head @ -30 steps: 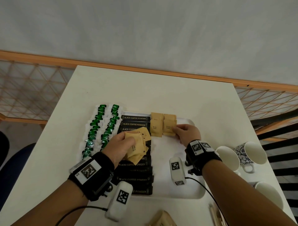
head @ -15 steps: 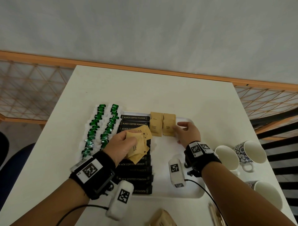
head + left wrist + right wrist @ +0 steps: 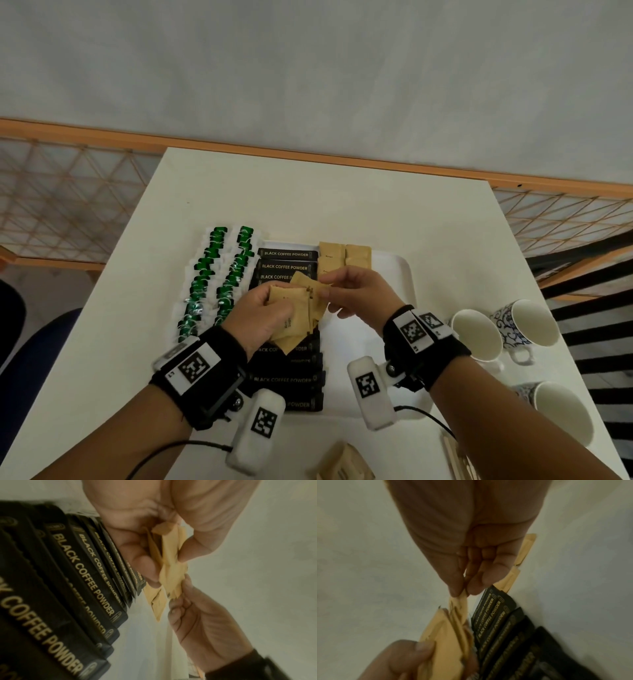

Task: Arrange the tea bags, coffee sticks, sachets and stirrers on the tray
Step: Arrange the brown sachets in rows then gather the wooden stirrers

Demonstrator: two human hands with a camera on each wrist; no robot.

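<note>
Brown sugar sachets [image 3: 296, 318] sit bunched in the left hand [image 3: 260, 315] above the coffee sticks [image 3: 287, 254]. Right hand [image 3: 359, 294] pinches what is probably just one sachet's corner. Pulling fast could drag others loose onto the tray [image 3: 397, 274].

Two columns of green tea bags [image 3: 219, 274] – too overlapped to count. Black coffee sticks [image 3: 287, 254] in one column: roughly ten, several hidden. Four brown sachets [image 3: 358, 255] lie placed – a further bunch is held, number unclear. Three cups [image 3: 478, 334]. One tray [image 3: 399, 270].
</note>
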